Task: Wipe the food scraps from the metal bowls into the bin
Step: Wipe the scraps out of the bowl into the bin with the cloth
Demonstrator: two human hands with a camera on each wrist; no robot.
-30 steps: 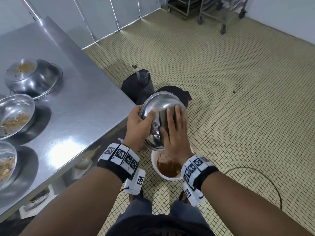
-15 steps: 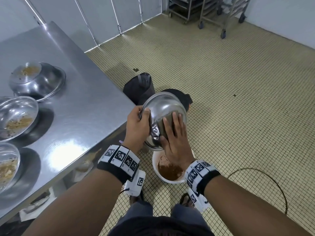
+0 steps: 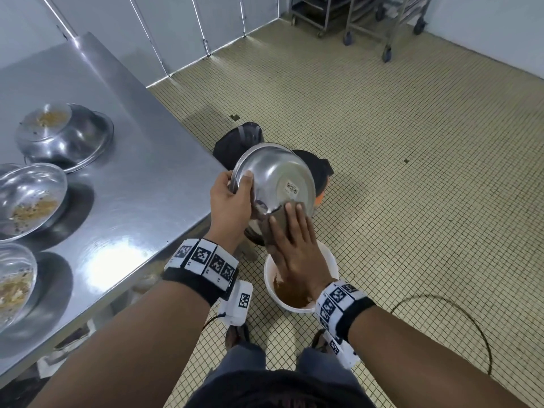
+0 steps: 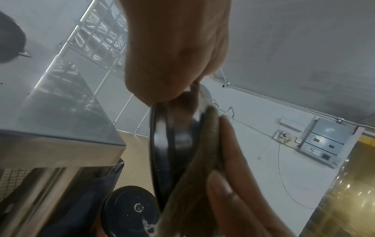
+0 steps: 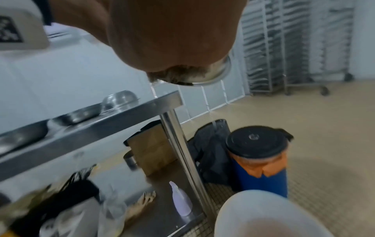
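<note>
The left hand (image 3: 232, 201) grips the rim of a metal bowl (image 3: 276, 178), thumb on the outer wall and fingers curled behind the rim. The bowl is held tilted on edge, with its labelled underside facing the head camera. The right hand (image 3: 294, 245) lies flat with straight fingers, pressing a brown cloth (image 3: 275, 228) against the bowl's lower part, just beside the left hand. A white bin (image 3: 328, 260) holding brown scraps stands on the tiled floor directly below the right hand. To the left of the left hand, the steel counter (image 3: 132, 160) carries three upright bowls with scraps (image 3: 29, 198) and an upturned bowl stack (image 3: 67, 136). Beyond the held bowl stands a black-lidded container (image 5: 257, 141).
</note>
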